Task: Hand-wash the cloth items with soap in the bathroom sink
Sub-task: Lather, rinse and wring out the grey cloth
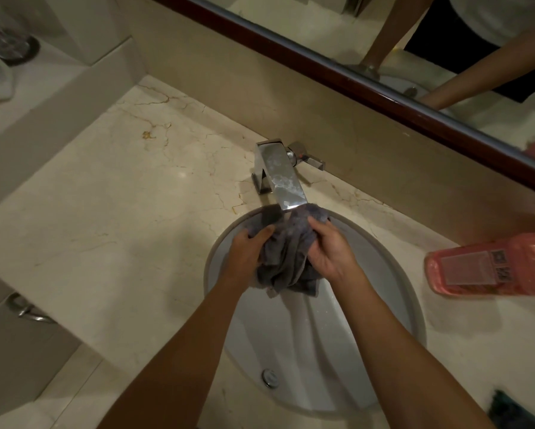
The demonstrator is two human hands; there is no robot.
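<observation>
Seemingly wet and limp, the grey cloth (286, 255) hangs bunched between both hands over the back of the white sink (393, 274), its top fold just under the spout of the chrome faucet (283, 178). From the head camera, the left hand (249, 252) has its fingers curled into the cloth's left side, and the right hand (329, 252) clenches a gather on the right, so the fabric is gripped at two bunches with loose folds drooping below. I judge it soft, floppy and heavier than when dry, likely slick once soaped; holding thick gathers rather than a single edge should keep it from slipping. Room is tight at the back, where the spout overhangs the cloth; the basin toward the drain (270, 378) is open for rubbing and wringing. On the marble counter (120, 227) to the right, a pink bottle (492, 264) lies on its side just beside the rim, within reach but easy to knock.
</observation>
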